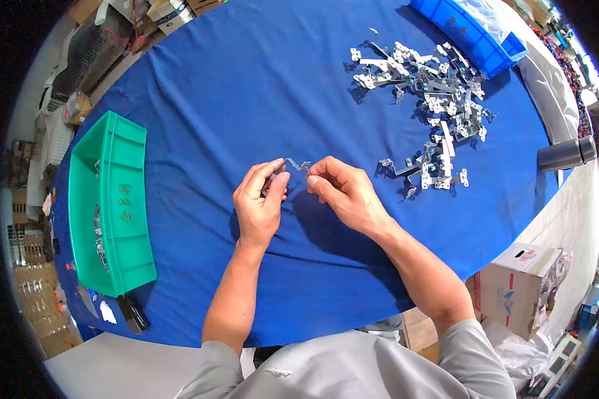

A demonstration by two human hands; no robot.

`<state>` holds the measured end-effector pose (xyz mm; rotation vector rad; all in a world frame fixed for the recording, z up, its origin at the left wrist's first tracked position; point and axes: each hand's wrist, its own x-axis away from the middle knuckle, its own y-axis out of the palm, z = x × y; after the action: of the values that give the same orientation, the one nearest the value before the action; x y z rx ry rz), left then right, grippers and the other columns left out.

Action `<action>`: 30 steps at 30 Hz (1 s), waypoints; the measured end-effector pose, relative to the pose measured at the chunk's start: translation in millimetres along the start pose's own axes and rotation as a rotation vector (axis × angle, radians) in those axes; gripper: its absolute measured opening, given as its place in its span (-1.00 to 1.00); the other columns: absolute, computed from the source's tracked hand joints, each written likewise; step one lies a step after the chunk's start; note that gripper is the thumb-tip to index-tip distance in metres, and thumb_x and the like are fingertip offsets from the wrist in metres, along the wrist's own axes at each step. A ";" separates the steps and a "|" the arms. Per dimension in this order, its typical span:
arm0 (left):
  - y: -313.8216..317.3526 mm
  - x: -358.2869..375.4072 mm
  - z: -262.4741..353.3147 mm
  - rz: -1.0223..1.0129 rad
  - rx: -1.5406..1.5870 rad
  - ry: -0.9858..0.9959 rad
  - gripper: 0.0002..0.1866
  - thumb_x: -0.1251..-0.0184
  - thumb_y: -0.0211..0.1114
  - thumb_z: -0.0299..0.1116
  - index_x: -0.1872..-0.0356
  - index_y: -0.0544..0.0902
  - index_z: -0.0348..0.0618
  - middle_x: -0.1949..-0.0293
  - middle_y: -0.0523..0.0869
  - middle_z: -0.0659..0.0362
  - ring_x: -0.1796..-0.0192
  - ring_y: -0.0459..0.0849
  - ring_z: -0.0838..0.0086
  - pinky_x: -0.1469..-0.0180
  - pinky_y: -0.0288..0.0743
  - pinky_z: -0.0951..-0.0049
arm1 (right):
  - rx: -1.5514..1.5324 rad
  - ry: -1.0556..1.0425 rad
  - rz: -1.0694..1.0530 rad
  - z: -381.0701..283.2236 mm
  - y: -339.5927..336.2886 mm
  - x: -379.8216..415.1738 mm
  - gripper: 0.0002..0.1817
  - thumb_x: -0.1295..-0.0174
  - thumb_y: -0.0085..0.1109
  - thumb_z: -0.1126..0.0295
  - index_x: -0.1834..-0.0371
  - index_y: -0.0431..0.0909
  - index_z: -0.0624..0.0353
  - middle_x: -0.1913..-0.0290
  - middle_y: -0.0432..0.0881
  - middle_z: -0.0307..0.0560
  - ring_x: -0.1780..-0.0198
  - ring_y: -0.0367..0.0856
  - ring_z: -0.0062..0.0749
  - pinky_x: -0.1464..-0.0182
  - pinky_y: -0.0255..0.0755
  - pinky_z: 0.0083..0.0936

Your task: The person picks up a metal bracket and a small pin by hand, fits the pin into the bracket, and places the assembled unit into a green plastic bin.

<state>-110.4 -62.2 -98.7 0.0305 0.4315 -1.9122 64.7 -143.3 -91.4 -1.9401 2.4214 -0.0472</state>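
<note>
Between my two hands is a small bent metal bracket [294,163], held above the blue cloth. My left hand [258,203] is closed on its left end, thumb and fingers pinching it. My right hand [343,193] pinches the other end with thumb and forefinger. The fingers cover both ends of the piece. To the right of my hands lies a loose pile of similar metal brackets [444,143], some with small green parts.
A green bin [130,226] at the left holds a few metal pieces. At the back right stands a blue bin [469,36] with clear plastic in it. A dark metal cylinder [562,155] lies at the right edge. A cardboard box [512,292] is below the table's right side.
</note>
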 end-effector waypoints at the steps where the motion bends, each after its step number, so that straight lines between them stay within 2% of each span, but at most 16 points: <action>1: 0.0 0.2 -0.8 -0.002 -0.004 0.009 -0.77 -0.50 0.36 -0.50 -0.09 0.75 -0.32 0.08 0.77 0.15 0.32 0.67 0.66 0.29 0.63 0.63 | 0.003 -0.007 0.000 0.1 0.2 0.3 -0.80 -0.50 0.22 0.34 0.12 0.60 0.30 0.51 0.56 -0.22 0.48 0.42 -0.67 0.44 0.32 -0.47; 7: -0.1 0.1 2.4 -0.009 -0.011 0.041 -0.77 -0.46 0.40 -0.51 -0.08 0.76 -0.29 0.08 0.77 0.15 0.33 0.67 0.67 0.32 0.61 0.64 | 0.059 0.047 0.003 -0.8 -1.3 0.0 -0.81 -0.48 0.24 0.35 0.14 0.61 0.30 0.52 0.56 -0.19 0.48 0.43 -0.65 0.44 0.33 -0.46; 10: 1.6 -0.2 4.1 0.020 -0.039 0.043 -0.78 -0.38 0.45 -0.54 0.00 0.78 -0.30 0.12 0.79 0.13 0.29 0.73 0.57 0.26 0.63 0.54 | 0.061 0.009 0.044 -1.0 0.3 0.0 -0.81 -0.47 0.25 0.35 0.16 0.61 0.29 0.53 0.55 -0.17 0.49 0.43 -0.64 0.43 0.35 -0.45; 13: 0.3 -3.5 9.3 0.028 -0.162 0.225 -0.78 -0.36 0.46 -0.55 0.00 0.78 -0.29 0.10 0.80 0.12 0.24 0.74 0.54 0.20 0.63 0.52 | 0.137 0.005 0.057 -4.9 -2.1 0.3 -0.82 -0.46 0.27 0.36 0.16 0.62 0.29 0.54 0.55 -0.13 0.49 0.45 -0.61 0.43 0.36 -0.44; 14: 0.4 -2.7 7.6 0.017 -0.163 0.211 -0.76 -0.34 0.46 -0.57 0.00 0.78 -0.29 0.09 0.80 0.11 0.22 0.74 0.53 0.18 0.62 0.52 | 0.182 0.014 0.061 -8.2 -3.5 0.2 -0.84 -0.45 0.27 0.38 0.16 0.62 0.29 0.51 0.59 -0.06 0.47 0.52 -0.54 0.41 0.40 -0.40; 15: 1.2 -1.9 12.2 0.009 -0.154 0.195 -0.76 -0.33 0.47 -0.57 0.00 0.78 -0.30 0.09 0.79 0.11 0.23 0.73 0.53 0.18 0.61 0.52 | 0.191 -0.073 0.080 -1.0 -3.6 -0.9 -0.85 -0.44 0.28 0.40 0.17 0.62 0.29 0.45 0.64 0.02 0.45 0.59 -0.45 0.38 0.44 -0.36; 19: 0.1 -1.1 11.5 0.006 -0.189 0.185 -0.75 -0.33 0.47 -0.57 -0.02 0.78 -0.29 0.08 0.79 0.11 0.23 0.71 0.53 0.19 0.58 0.53 | 0.127 0.026 0.048 -12.1 -3.2 0.7 -0.81 -0.43 0.27 0.42 0.09 0.53 0.33 0.38 0.69 0.07 0.39 0.67 -0.32 0.32 0.52 -0.33; 21: 1.0 -1.9 12.5 0.016 -0.221 0.238 -0.76 -0.32 0.46 -0.58 0.00 0.78 -0.30 0.08 0.78 0.09 0.22 0.72 0.49 0.18 0.60 0.51 | 0.107 -0.001 0.053 -12.7 -1.8 0.5 -0.78 -0.44 0.27 0.39 0.08 0.52 0.34 0.36 0.69 0.09 0.39 0.68 -0.34 0.33 0.52 -0.34; 24: 2.3 -1.9 15.1 -0.009 -0.255 0.285 -0.77 -0.32 0.45 -0.59 0.01 0.78 -0.31 0.08 0.79 0.05 0.19 0.75 0.41 0.14 0.64 0.45 | 0.075 0.012 0.030 -16.4 -2.6 0.2 -0.80 -0.43 0.27 0.39 0.11 0.53 0.32 0.36 0.68 0.08 0.38 0.68 -0.25 0.30 0.53 -0.29; 27: 2.7 -1.6 13.2 -0.033 -0.255 0.323 -0.77 -0.31 0.44 -0.61 0.03 0.77 -0.31 0.07 0.79 0.02 0.14 0.78 0.33 0.09 0.68 0.39 | 0.249 -0.121 0.024 -2.9 -4.5 -2.4 -0.84 -0.46 0.29 0.40 0.07 0.60 0.27 0.35 0.59 -0.20 0.41 0.49 -0.62 0.40 0.39 -0.50; 30: 2.7 -0.4 16.7 -0.055 -0.254 0.269 -0.75 -0.29 0.46 -0.60 0.02 0.79 -0.28 0.05 0.81 0.03 0.05 0.78 0.32 -0.02 0.64 0.41 | 0.288 -0.179 0.067 -3.2 -3.7 -1.1 -0.86 -0.45 0.30 0.40 0.13 0.63 0.26 0.33 0.56 -0.17 0.34 0.49 -0.60 0.35 0.38 -0.47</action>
<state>-104.8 -67.9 -83.9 0.1103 0.8615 -1.9002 68.3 -143.0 -88.0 -1.6643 2.2209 -0.1988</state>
